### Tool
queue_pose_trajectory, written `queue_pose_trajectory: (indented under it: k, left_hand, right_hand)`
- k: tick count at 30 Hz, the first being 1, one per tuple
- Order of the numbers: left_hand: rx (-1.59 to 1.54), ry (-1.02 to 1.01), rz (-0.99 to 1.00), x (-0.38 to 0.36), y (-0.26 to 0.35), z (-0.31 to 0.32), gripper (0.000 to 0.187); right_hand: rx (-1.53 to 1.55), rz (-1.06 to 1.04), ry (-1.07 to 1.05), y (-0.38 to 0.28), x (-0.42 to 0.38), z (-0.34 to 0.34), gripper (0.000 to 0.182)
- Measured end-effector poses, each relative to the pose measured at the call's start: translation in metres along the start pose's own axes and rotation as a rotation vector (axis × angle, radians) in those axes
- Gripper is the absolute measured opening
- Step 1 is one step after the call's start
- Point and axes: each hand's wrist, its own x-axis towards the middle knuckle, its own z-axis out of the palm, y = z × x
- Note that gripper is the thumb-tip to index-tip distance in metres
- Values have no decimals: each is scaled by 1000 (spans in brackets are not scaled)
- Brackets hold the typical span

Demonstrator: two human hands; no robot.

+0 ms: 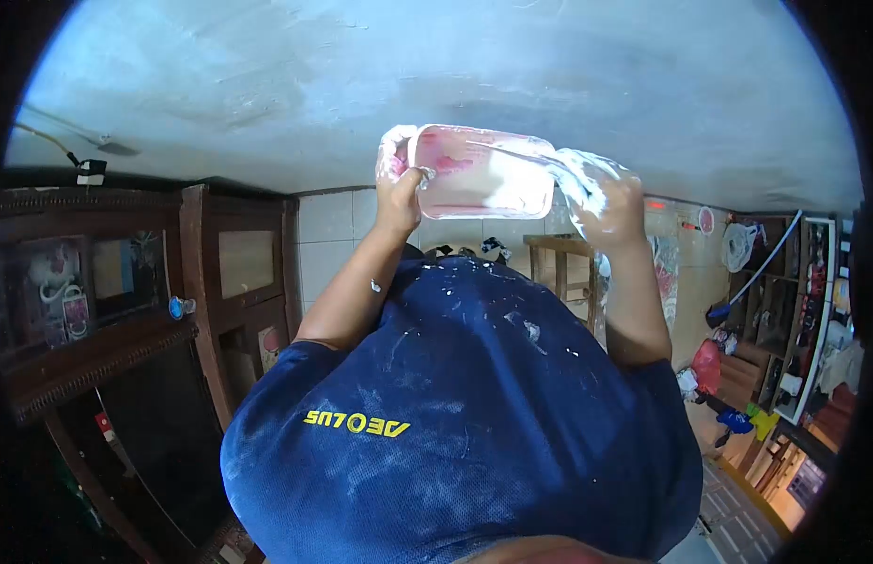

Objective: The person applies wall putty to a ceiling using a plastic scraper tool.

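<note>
A shallow rectangular plastic tub (483, 212) is held up in front of my chest, against the wall. Its inside has pink smears and a bright white wet-looking mass toward the right. My left hand (399, 183) grips the tub's left end, thumb over the rim and fingers behind it, with white smears on them. At the right end is my right hand (606, 202), closed and thickly coated in white. A thin white-coated edge runs from it into the tub; I cannot tell what tool this is.
A pale blue-grey wall (361, 85) with whitish patches spans the top. Dark wooden cabinets (197, 273) stand on the left. A wooden stool (563, 254) shows behind my right forearm. Shelves (784, 301) and a red bag (706, 365) are at the right. A cable (46, 138) hangs at upper left.
</note>
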Motion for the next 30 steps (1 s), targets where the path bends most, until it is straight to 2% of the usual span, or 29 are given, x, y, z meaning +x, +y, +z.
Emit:
queue_pose_trajectory:
  k: [1, 3, 4, 6, 7, 9, 10, 12, 13, 14, 16, 18, 20, 22, 24, 26, 27, 30]
  left_hand:
    - [-73, 36, -66, -3, 5, 8, 46]
    - [-141, 33, -136, -2, 6, 11, 45]
    - [-206, 43, -202, -3, 5, 12, 44]
    - [-97, 1, -183, -2, -2, 3, 44]
    - [-44, -3, -164, -2, -2, 2, 40]
    - [10, -1, -136, -3, -1, -3, 38]
    - [26, 10, -112, -4, 0, -7, 38]
    - [61, 36, -69, -8, 2, -16, 37]
    - [174, 29, -46, -10, 3, -22, 36]
    - [173, 38, -42, -11, 5, -29, 36]
    - [109, 4, -102, -11, 13, -43, 36]
    - [122, 81, -46, -11, 17, -59, 37]
    - [137, 92, 12, -13, 35, -74, 39]
    - [129, 101, 29, -17, 46, -97, 40]
    - [297, 126, 156, -22, 51, -123, 40]
    - [204, 114, 106, -29, 66, -150, 40]
    - [162, 134, 109, -35, 74, -163, 40]
    - [71, 177, 96, -50, 100, -208, 42]
  right_hand:
    - [-7, 10, 3, 1, 0, 4, 29]
    - [69, -120, -124, 8, -1, 22, 31]
    - [-2, -238, -185, 22, -7, 37, 31]
    - [-96, -428, -74, 19, -1, 57, 34]
    - [-99, -426, -75, 22, -1, 62, 34]
    - [-13, -280, -180, 25, 1, 71, 32]
    - [-10, -289, -182, 20, 3, 69, 32]
    - [-52, -109, -370, 5, -1, 62, 34]
    - [-19, -71, -374, -5, -2, 65, 34]
    - [-16, -80, -378, -14, -4, 67, 34]
    - [32, 34, -260, -31, -2, 73, 33]
    - [179, -32, -56, -26, -1, 94, 30]
    - [6, -37, -81, -62, 17, 88, 29]
    - [-65, -74, -241, -83, 23, 112, 28]
    - [39, -131, -219, -100, 24, 139, 29]
    - [103, 18, -210, -119, 31, 156, 31]
    - [118, -35, -105, -126, 36, 164, 33]
    - [74, -82, -136, -172, 60, 186, 35]
